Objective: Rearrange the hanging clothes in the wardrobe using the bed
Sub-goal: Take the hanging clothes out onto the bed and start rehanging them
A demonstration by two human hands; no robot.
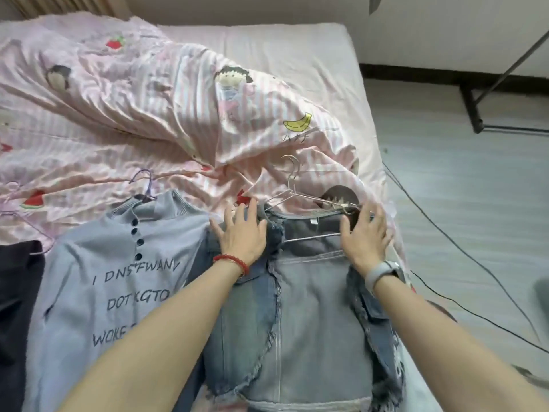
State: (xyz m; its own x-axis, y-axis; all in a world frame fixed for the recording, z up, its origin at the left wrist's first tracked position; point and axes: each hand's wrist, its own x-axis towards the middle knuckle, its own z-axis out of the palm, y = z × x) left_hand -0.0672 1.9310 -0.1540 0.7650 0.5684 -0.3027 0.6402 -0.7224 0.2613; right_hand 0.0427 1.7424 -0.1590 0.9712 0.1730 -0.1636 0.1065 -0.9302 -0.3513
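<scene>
Denim jacket (297,316): frayed seams, lying flat on the bed, nearest the camera, its collar end pointing away; both forearms reach over it.
Left hand (242,233): fingers spread and straight, palm down on the jacket's left shoulder; red bead bracelet (234,261) on the wrist.
Right hand (367,236): fingers spread, resting on the jacket's right shoulder and over the end of the hanger; grey wristband (381,273) on the wrist.
Metal hanger (300,200): silver wire, inside the jacket's collar, its hook lying on the quilt beyond.
Pale blue sweater (118,281): just left of the jacket and touching it, buttoned placket, dark lettering across the front, on a purple hanger (145,185).
Dark garment (17,307): at the left edge, beside the sweater.
Quilt (148,114): pink striped, cartoon and fruit prints, rumpled across the bed.
Bed (297,52): pink sheet bare at the far right corner.
Floor (463,179): grey boards, a black cable (475,257) running across.
</scene>
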